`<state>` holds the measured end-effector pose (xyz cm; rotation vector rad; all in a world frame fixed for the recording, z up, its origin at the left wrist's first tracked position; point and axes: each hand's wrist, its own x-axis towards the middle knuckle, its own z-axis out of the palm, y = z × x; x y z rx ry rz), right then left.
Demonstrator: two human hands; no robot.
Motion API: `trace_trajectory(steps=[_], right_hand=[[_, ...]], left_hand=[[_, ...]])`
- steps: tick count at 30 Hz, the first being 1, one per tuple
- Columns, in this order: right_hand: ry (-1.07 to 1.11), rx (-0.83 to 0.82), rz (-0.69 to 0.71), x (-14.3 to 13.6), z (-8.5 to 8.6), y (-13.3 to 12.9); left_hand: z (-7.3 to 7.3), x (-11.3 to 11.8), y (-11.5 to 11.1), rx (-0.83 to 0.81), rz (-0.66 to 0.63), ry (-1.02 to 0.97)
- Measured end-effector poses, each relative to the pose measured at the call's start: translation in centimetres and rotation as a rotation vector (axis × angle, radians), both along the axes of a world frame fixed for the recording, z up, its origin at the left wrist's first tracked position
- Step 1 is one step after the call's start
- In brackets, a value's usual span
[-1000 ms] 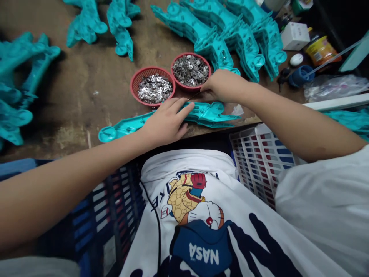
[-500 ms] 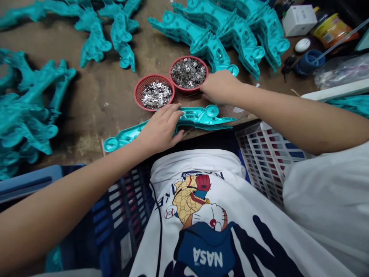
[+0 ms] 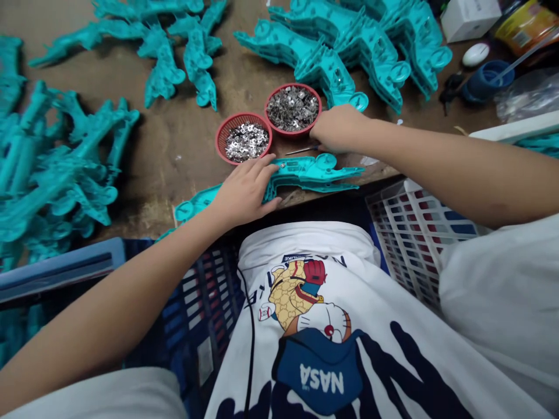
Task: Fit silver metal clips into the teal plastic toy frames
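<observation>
A long teal plastic part [image 3: 305, 167] lies along the table's near edge. My left hand [image 3: 247, 189] rests on its middle, with the fingers spread over it. Just above and to the right, my right hand [image 3: 338, 128] is closed around a thin metal tool [image 3: 300, 151] whose tip points left, above the part. A small metal piece sits on the teal part near my left fingertips. Two red baskets stand beyond the part: the left basket [image 3: 222, 135] has shiny metal clips, and the right basket [image 3: 267, 106] has darker metal clips.
Teal parts lie in a heap [image 3: 56, 174] at the left and in stacks [image 3: 353, 46] at the back. A blue cup [image 3: 478, 88], a white box [image 3: 469, 17] and a plastic bag are at the right. Crates, one white [image 3: 406, 233], stand below the table edge.
The view has shifted, so the table items appear farther right. The thin tool now shows beside my right hand, and a small metal piece is visible on the teal part. My left hand stays on it.
</observation>
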<state>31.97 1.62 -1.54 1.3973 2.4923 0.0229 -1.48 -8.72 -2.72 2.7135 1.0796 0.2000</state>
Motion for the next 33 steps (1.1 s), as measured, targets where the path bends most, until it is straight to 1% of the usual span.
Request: trace_trajectory(steps=[4, 6, 9, 11, 13, 16, 18, 21, 25, 28, 30, 33], right_hand=[[-0.039, -0.064, -0.009, -0.5, 0.4, 0.0], [-0.019, -0.091, 0.040, -0.1, 0.6, 0.4], [0.162, -0.087, 0.142, 1.6, 1.2, 1.2], [0.310, -0.082, 0.170, 2.6, 2.3, 1.1], [0.383, -0.115, 0.160, 2.8, 3.7, 0.1], [0.378, -0.195, 0.166, 1.6, 5.5, -2.2], [0.343, -0.228, 0.180, 0.5, 6.0, -3.3], [0.292, -0.245, 0.175, -0.4, 6.0, -3.8], [0.319, -0.265, 0.164, -0.4, 5.7, -3.6], [0.343, -0.264, 0.154, -0.7, 6.0, -4.0], [0.321, -0.255, 0.142, -1.2, 6.6, -4.7], [0.240, -0.238, 0.100, -2.0, 8.0, -6.0]], left_hand=[[-0.6, 0.4, -0.7, 0.056, 0.020, 0.008], [-0.8, 0.5, -1.0, 0.078, 0.027, 0.016], [-1.0, 0.5, -1.3, 0.088, 0.044, 0.024], [-1.3, 0.4, -1.3, 0.088, 0.048, 0.027], [-1.6, 0.2, -1.4, 0.101, 0.050, 0.023], [-2.4, -0.2, -1.4, 0.139, 0.064, -0.006], [-2.9, -0.4, -1.5, 0.162, 0.081, -0.026], [-3.4, -0.7, -1.5, 0.189, 0.095, -0.034], [-3.1, -0.6, -1.5, 0.192, 0.084, -0.013], [-2.5, -0.4, -1.5, 0.181, 0.069, -0.005], [-2.2, -0.3, -1.4, 0.175, 0.053, 0.000], [-1.9, -0.1, -1.2, 0.146, 0.020, 0.039]])
